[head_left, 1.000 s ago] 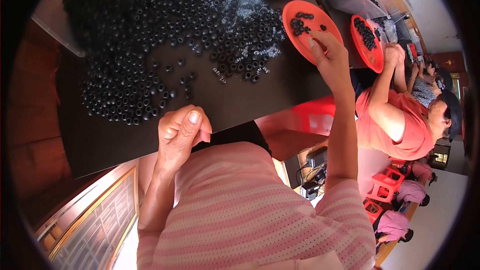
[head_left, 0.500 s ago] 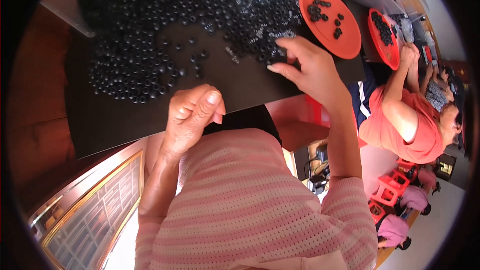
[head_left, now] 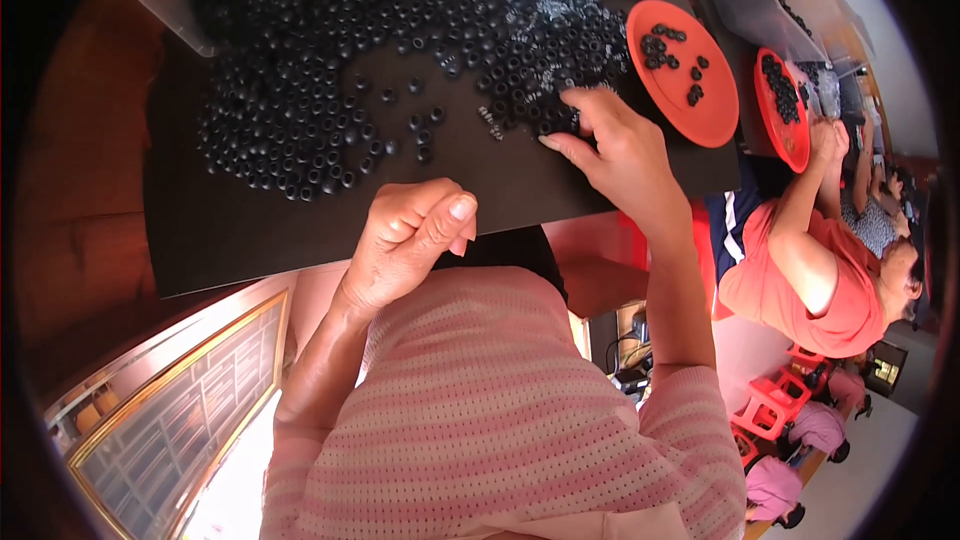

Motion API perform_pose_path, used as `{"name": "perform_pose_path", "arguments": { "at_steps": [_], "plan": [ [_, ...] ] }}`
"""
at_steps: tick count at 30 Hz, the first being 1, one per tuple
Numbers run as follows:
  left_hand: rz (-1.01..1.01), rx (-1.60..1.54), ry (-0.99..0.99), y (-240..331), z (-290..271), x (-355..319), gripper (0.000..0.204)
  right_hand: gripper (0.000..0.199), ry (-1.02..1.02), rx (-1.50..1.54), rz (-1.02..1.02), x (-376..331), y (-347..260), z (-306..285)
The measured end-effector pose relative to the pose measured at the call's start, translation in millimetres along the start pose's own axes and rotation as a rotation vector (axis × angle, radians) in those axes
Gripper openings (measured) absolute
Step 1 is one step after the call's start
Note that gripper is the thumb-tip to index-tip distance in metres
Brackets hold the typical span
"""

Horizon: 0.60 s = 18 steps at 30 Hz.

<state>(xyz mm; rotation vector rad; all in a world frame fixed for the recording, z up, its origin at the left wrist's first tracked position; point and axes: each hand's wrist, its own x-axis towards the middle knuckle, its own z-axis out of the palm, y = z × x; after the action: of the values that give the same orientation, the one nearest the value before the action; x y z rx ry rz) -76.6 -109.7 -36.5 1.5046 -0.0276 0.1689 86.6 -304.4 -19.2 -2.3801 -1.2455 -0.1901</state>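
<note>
Beads (head_left: pixel 290 130), black, hollow and too rounded to show a clear long axis, spread over the counter (head_left: pixel 270 230) from upper left to upper middle of the head view. Their lower right fringe lay just left of your right hand (head_left: pixel 622 150), around its fingertips, making that hand the nearer. Its grip stood partly spread, thumb and forefinger apart; whether it touched a bead could not be told. Your left hand (head_left: pixel 410 243), near mid-frame, was curled, thumb against fingers; whether anything was inside was hidden. An orange-red plate (head_left: pixel 705 112) bearing several beads sat up and right of your right hand.
</note>
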Motion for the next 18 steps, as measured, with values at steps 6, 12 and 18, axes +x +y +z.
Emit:
{"name": "perform_pose_path", "arguments": {
  "at_steps": [6, 12, 18],
  "plan": [
    [0.047, 0.042, -0.041, -5.2, 1.8, -2.0, 0.040, 0.042, 0.025, 0.027, -0.006, -0.1, -2.6, 6.2],
    [0.075, 0.144, -0.035, -1.7, 5.6, -2.1, 0.036, 0.034, 0.105, -0.056, -0.092, 21.6, -4.3, 15.5],
    [0.126, 0.203, -0.053, -4.5, 4.6, 6.4, 0.039, 0.020, 0.090, 0.072, -0.145, 39.4, -13.3, 16.3]
  ]
}}
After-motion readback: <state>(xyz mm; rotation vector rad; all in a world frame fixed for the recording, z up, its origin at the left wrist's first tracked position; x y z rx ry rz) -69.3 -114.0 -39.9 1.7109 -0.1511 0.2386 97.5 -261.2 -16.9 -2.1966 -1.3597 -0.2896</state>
